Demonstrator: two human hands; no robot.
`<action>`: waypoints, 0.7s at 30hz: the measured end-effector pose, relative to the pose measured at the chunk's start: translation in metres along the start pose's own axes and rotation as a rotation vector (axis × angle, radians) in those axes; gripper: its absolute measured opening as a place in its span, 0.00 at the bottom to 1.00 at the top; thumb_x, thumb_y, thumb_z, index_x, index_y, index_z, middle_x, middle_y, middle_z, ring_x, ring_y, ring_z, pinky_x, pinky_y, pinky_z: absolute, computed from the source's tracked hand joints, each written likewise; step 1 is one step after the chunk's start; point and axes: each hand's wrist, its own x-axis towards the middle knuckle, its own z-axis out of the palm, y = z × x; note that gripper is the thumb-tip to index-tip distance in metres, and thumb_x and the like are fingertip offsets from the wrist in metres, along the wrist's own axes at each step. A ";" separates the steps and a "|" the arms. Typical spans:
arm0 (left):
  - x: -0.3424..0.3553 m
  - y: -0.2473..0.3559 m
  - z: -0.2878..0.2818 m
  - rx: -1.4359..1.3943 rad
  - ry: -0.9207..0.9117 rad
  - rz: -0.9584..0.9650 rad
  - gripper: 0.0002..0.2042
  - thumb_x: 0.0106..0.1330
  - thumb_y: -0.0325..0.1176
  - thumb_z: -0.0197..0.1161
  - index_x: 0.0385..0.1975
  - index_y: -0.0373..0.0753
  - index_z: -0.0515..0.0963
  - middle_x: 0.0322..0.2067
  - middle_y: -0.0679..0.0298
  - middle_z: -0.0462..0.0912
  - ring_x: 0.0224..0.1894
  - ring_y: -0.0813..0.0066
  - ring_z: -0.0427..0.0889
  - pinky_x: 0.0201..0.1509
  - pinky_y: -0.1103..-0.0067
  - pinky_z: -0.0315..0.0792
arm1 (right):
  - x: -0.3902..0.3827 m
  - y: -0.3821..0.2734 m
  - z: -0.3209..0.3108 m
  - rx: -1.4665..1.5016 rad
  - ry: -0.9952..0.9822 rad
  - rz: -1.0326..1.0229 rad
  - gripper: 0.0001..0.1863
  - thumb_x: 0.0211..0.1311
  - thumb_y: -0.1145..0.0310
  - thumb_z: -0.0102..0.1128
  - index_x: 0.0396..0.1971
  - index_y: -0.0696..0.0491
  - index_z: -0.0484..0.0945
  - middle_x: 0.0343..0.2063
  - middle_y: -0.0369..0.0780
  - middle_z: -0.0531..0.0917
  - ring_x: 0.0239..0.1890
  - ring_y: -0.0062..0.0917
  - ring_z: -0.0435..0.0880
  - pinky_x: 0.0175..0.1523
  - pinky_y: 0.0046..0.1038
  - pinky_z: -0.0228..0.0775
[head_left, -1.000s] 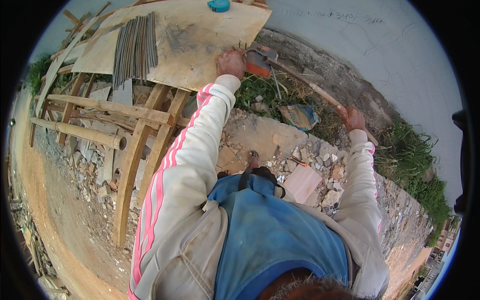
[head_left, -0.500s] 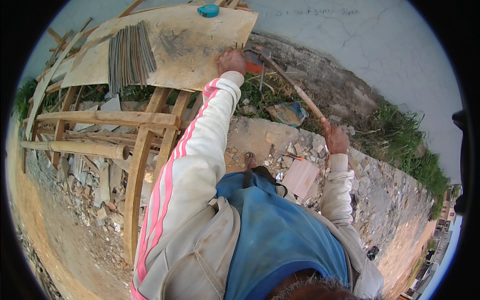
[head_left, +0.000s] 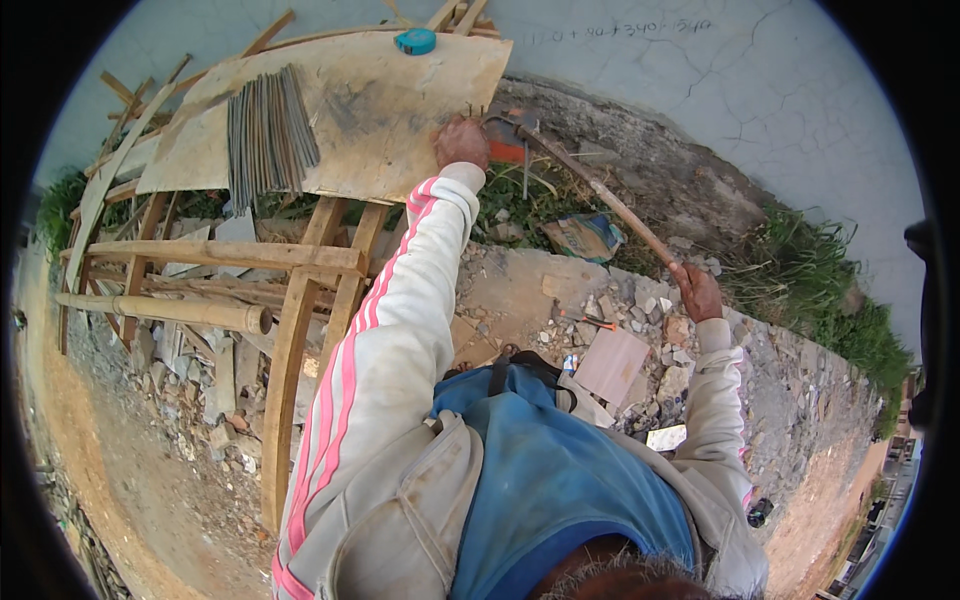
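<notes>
My left hand (head_left: 462, 143) is closed in a fist at the right edge of a plywood board (head_left: 400, 75); what its fingers hold is hidden. Small nails or pins stand up from the board beside it. My right hand (head_left: 697, 291) grips the lower end of a long rusty bending bar (head_left: 610, 202). That bar slants up and left, its hooked far end close to my left fist. Under this end shows an orange-red piece (head_left: 507, 153), and a thin metal rod (head_left: 526, 172) points down there. A bundle of cut steel rods (head_left: 270, 135) lies on the board's left part.
A teal tape measure (head_left: 415, 41) rests at the board's back edge. Wooden posts (head_left: 290, 400) and a bamboo pole (head_left: 170, 311) stand below left. Rubble, a pinkish flat panel (head_left: 612, 367) and an orange-handled tool (head_left: 588, 319) lie on the ground. A cracked wall (head_left: 760, 110) rises behind.
My right hand has moved right and slightly down with the bending bar, swinging its handle outward. My left fist stays at the board's edge. The whole view has shifted slightly.
</notes>
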 end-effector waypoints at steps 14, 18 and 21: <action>0.001 -0.006 0.008 -0.033 0.042 0.002 0.10 0.62 0.36 0.60 0.41 0.50 0.85 0.42 0.56 0.82 0.47 0.54 0.82 0.54 0.59 0.72 | 0.005 0.012 0.019 -0.028 0.019 -0.015 0.31 0.69 0.38 0.46 0.38 0.54 0.81 0.23 0.55 0.81 0.31 0.54 0.81 0.35 0.50 0.69; 0.001 -0.005 0.006 -0.010 0.040 -0.008 0.11 0.63 0.37 0.59 0.42 0.50 0.85 0.42 0.56 0.82 0.48 0.54 0.81 0.53 0.60 0.73 | 0.007 0.012 0.015 -0.014 0.032 -0.044 0.32 0.69 0.38 0.46 0.36 0.56 0.80 0.22 0.55 0.80 0.30 0.54 0.81 0.34 0.51 0.68; 0.002 -0.005 0.004 0.032 0.010 -0.003 0.13 0.65 0.39 0.58 0.45 0.49 0.84 0.43 0.54 0.81 0.49 0.53 0.81 0.53 0.60 0.73 | 0.002 0.007 0.017 -0.011 0.007 -0.014 0.31 0.69 0.38 0.46 0.36 0.56 0.79 0.22 0.55 0.80 0.30 0.54 0.81 0.34 0.51 0.69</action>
